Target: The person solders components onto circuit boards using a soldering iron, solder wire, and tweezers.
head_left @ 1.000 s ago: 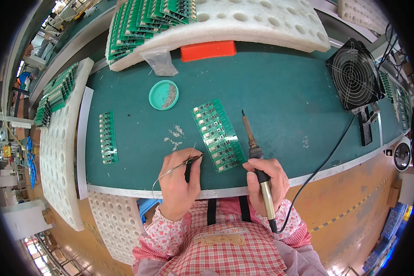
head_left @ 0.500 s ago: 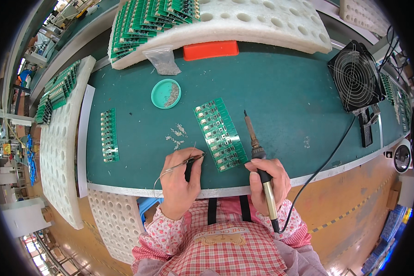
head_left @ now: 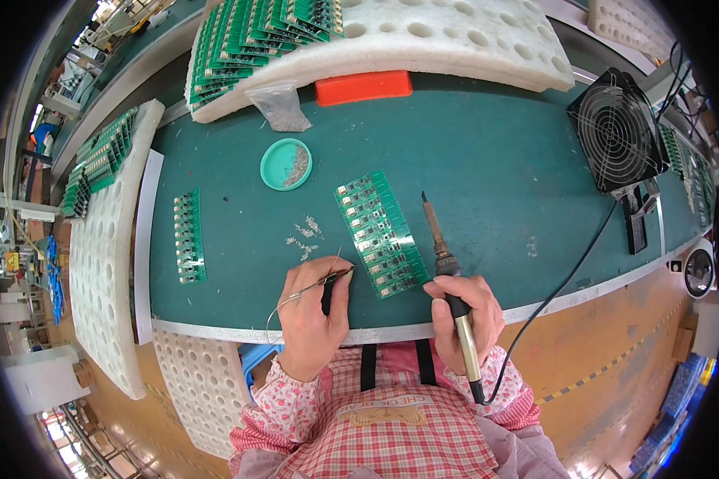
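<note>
My right hand (head_left: 470, 318) is wrapped round a soldering iron (head_left: 447, 262), its tip pointing away from me above the green mat. Just left of it lies a green circuit board panel (head_left: 381, 234) with rows of small white and black parts. My left hand (head_left: 315, 315) is closed at the panel's near left corner. It pinches dark tweezers (head_left: 337, 276), and a thin strand of solder wire (head_left: 294, 296) runs through the same fingers. Small loose metal parts (head_left: 305, 236) lie in a little heap beyond that hand. Neither the iron's tip nor the tweezers visibly touches the panel.
A turquoise dish (head_left: 286, 164) of small parts, a plastic bag (head_left: 280, 108) and a red tray (head_left: 363, 88) stand farther back. Foam blocks (head_left: 447, 52) hold stacked boards. A narrow board (head_left: 189, 236) lies left. A black fan (head_left: 615, 132) stands right; the iron's cord (head_left: 563, 283) crosses the mat's edge.
</note>
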Available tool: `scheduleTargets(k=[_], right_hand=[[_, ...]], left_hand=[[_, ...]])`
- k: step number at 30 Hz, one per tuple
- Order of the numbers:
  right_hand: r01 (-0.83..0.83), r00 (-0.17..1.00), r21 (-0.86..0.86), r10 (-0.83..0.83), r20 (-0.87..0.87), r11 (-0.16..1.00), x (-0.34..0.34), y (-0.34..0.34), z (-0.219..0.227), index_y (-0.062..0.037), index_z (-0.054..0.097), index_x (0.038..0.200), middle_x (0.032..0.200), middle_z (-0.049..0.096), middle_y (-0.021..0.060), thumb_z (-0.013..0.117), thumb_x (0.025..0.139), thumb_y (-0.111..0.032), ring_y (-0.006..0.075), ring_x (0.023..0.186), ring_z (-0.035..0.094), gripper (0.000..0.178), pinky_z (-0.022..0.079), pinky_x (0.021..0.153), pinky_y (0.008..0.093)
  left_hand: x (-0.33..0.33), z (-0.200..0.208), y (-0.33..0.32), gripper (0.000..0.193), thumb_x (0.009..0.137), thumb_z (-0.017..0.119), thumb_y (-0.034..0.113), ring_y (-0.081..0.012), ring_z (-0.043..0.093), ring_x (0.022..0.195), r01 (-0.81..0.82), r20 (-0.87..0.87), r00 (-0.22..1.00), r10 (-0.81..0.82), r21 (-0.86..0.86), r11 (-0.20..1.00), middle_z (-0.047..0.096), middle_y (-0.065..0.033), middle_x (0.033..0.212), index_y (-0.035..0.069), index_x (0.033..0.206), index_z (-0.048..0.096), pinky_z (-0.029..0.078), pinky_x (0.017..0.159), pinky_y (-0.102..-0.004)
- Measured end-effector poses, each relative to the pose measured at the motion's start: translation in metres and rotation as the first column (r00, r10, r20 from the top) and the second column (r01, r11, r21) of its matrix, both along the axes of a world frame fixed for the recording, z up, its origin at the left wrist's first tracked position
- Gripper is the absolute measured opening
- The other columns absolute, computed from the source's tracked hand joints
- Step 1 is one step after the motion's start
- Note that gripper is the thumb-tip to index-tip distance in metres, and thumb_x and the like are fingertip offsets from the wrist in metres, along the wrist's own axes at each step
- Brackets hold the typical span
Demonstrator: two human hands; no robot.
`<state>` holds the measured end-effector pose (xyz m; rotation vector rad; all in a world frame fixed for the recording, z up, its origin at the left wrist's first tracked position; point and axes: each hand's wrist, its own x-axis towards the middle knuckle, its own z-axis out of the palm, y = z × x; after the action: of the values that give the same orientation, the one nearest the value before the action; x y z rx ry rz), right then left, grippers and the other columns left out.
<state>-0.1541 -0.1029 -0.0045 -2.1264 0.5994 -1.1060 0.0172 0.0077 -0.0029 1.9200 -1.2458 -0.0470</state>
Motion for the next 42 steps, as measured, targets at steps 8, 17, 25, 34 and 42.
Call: scheduleTargets(k=[8, 17, 25, 34, 42], right_hand=[[0.001, 1.0, 0.014, -0.001, -0.004, 1.0, -0.001, 0.0, 0.0, -0.0016, 0.059, 0.111, 0.093, 0.07, 0.0112, 0.073, 0.08, 0.004, 0.027, 0.077, 0.067, 0.034, 0.055, 0.069, 0.0352], [-0.001, 1.0, 0.036, 0.001, -0.012, 0.999, -0.001, 0.001, 0.001, -0.0022, 0.059, 0.111, 0.094, 0.071, 0.0113, 0.074, 0.08, 0.003, 0.0275, 0.078, 0.068, 0.035, 0.055, 0.069, 0.0361], [-0.009, 1.0, 0.037, 0.009, -0.017, 0.999, -0.001, 0.0, 0.001, -0.0023, 0.059, 0.112, 0.093, 0.07, 0.0108, 0.074, 0.08, 0.002, 0.0277, 0.078, 0.067, 0.035, 0.055, 0.07, 0.0364], [-0.046, 0.997, 0.05, 0.043, 0.061, 0.998, -0.003, -0.002, 0.002, -0.0012, 0.06, 0.112, 0.084, 0.07, 0.0096, 0.07, 0.085, -0.001, 0.0246, 0.073, 0.067, 0.028, 0.054, 0.067, 0.0344], [-0.213, 0.922, 0.31, 0.086, 0.376, 0.926, -0.006, 0.004, 0.0, -0.0008, 0.061, 0.103, 0.071, 0.07, 0.0089, 0.055, 0.1, -0.023, 0.02, 0.06, 0.067, 0.023, 0.054, 0.057, 0.033]], left_hand=[[-0.007, 0.0, -0.011, 0.022, 0.08, 0.07, -0.01, -0.0299, 0.065, 0.089, 0.028, -0.164, 0.986, -0.031, -0.023, 0.999, 0.068, -0.0131, 0.1, 0.0, 0.099, 0.065, 0.052, 0.077, -0.0359], [-0.006, 0.0, -0.012, 0.023, 0.079, 0.07, -0.01, -0.03, 0.066, 0.089, 0.043, -0.12, 0.992, -0.043, -0.009, 0.999, 0.068, -0.0125, 0.1, 0.0, 0.099, 0.065, 0.052, 0.077, -0.0362], [-0.005, 0.0, -0.013, 0.024, 0.079, 0.07, -0.009, -0.0301, 0.065, 0.089, 0.061, -0.059, 0.996, -0.061, -0.009, 0.998, 0.068, -0.0118, 0.1, 0.0, 0.1, 0.065, 0.052, 0.077, -0.0367], [-0.005, 0.0, -0.014, 0.023, 0.079, 0.071, -0.008, -0.0303, 0.065, 0.089, 0.064, -0.019, 0.998, -0.065, -0.02, 0.998, 0.068, -0.0116, 0.1, 0.001, 0.1, 0.065, 0.052, 0.077, -0.0371], [-0.006, 0.0, -0.013, 0.023, 0.08, 0.071, -0.007, -0.0305, 0.064, 0.088, 0.057, -0.047, 0.997, -0.058, -0.025, 0.998, 0.068, -0.0114, 0.1, 0.001, 0.101, 0.065, 0.051, 0.075, -0.0374]])
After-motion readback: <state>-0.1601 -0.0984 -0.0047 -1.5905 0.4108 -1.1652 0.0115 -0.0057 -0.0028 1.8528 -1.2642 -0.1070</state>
